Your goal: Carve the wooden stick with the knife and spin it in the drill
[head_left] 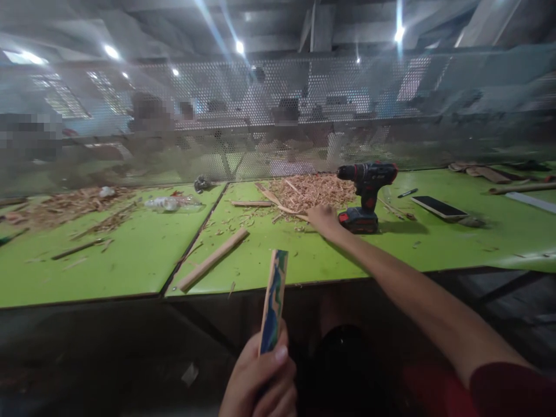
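My left hand [264, 376] is closed around the lower end of a flat wooden strip [273, 304] with wavy blue and green inlay on its face, held upright in front of the bench edge. My right arm reaches across the green bench, and my right hand [324, 219] is down at the near edge of a heap of wood shavings [319, 192]. Its fingers look curled, largely hidden behind the back of the hand. A thin pale wooden stick [292, 212] runs up to them; whether they grip it is unclear. Just right of that hand stands a black and red cordless drill [369, 191].
A wooden bar [214, 259] lies near the bench's front edge beside a seam. Further right are a phone [439, 207] and a pen [407, 193]. A clear plastic bag [171, 202] and more shavings lie left. A perforated metal screen [278, 87] stands behind, people beyond it.
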{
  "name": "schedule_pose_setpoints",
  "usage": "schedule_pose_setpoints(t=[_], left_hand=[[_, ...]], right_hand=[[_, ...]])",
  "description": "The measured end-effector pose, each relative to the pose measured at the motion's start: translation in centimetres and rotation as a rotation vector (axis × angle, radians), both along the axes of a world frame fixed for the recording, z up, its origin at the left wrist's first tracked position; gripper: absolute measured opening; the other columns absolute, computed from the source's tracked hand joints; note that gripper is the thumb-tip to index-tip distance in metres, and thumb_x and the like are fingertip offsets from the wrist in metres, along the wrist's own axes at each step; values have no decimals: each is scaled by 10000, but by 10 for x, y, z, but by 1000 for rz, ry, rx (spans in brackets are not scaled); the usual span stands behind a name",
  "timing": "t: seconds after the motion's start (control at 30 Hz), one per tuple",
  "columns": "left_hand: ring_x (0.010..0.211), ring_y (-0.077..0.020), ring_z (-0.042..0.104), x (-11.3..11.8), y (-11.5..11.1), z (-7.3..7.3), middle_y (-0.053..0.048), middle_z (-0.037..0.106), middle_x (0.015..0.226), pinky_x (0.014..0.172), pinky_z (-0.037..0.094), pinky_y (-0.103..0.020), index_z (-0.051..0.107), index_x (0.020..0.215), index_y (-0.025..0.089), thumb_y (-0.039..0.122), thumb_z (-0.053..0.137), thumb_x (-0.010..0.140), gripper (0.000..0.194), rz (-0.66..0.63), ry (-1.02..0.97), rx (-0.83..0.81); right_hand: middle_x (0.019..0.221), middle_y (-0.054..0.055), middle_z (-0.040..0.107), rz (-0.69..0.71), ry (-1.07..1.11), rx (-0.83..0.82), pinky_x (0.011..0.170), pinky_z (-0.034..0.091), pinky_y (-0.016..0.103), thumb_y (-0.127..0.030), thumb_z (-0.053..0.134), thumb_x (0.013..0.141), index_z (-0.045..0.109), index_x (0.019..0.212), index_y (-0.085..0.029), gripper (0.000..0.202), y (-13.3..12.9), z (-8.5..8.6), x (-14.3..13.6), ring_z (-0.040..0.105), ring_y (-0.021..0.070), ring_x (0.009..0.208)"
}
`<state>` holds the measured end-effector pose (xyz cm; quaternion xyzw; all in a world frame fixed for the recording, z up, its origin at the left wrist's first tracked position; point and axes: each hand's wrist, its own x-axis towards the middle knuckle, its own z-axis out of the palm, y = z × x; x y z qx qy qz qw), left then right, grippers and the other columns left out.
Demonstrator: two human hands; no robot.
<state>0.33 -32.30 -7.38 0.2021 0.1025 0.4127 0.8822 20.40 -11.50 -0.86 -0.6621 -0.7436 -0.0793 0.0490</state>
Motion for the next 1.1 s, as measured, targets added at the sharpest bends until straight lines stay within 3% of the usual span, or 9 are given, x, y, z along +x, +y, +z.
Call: schedule_pose_setpoints(t=[0.13, 0.3, 0.47, 0.67, 0.97, 1.1], left_hand=[[283, -29, 91, 2, -2, -4, 120, 291, 405, 272, 287, -95, 504, 882, 214, 239, 422, 1001, 146, 64, -14, -13], [266, -39, 107, 12, 9, -10, 123, 297, 392, 257, 304, -110, 473, 883, 218, 245, 401, 1002, 141, 51, -1, 30], [256, -40, 120, 23, 6, -13, 132, 289, 383, 248, 307, -113, 440, 864, 217, 266, 459, 979, 127, 51, 67, 102], [264, -30, 118, 27, 5, -15, 144, 292, 397, 234, 278, -105, 383, 811, 225, 323, 581, 924, 248, 106, 201, 121], [271, -31, 95, 24, 5, -8, 148, 292, 376, 229, 241, -106, 395, 809, 226, 321, 630, 891, 266, 97, 263, 60], [277, -35, 85, 23, 6, -7, 149, 297, 369, 235, 224, -107, 417, 845, 226, 316, 633, 893, 238, 69, 245, 23]], right_hand=[[935, 200, 724, -60, 15, -1, 754, 436, 260, -224, 489, 936, 750, 1028, -59, 322, -13, 8, 12, 662, 197, 845], [882, 90, 756, 50, 81, -4, 681, 450, 268, -333, 457, 953, 772, 1032, -258, 333, -68, 2, -11, 692, 218, 787], [804, 99, 750, 67, 53, -18, 625, 450, 295, -391, 314, 1012, 763, 948, -245, 477, -104, -6, -32, 710, 252, 743], [796, 144, 739, -15, -12, 17, 628, 470, 306, -310, 306, 1017, 747, 944, -186, 464, -97, -10, -32, 717, 273, 779], [818, 171, 727, 97, -19, -13, 649, 446, 289, -205, 326, 982, 726, 1059, -173, 409, -80, -17, -20, 701, 256, 797], [852, 197, 724, 74, 2, -12, 694, 448, 280, -276, 274, 1013, 722, 1040, -121, 474, -70, -19, -15, 695, 239, 829]])
